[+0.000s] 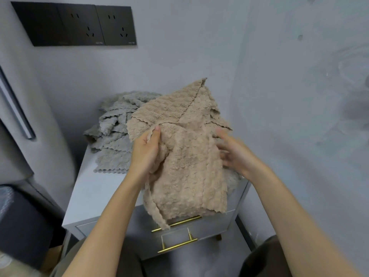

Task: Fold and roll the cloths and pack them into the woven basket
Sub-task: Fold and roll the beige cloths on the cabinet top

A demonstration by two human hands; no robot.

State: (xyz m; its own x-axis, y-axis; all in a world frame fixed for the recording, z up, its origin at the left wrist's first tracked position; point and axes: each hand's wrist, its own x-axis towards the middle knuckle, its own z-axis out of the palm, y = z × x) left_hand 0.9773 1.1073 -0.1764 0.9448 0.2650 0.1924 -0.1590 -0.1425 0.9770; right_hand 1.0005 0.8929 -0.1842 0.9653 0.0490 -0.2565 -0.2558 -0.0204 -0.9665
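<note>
Your left hand point(145, 152) pinches the beige cloth point(189, 176); right hand point(235, 156), fingers spread, touches its 3 o'clock edge.

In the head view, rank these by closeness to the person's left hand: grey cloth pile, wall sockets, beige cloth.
1. The beige cloth, gripped by the left hand itself.
2. The grey cloth pile, just to its left on the cabinet.
3. The wall sockets, high on the wall behind.
</note>
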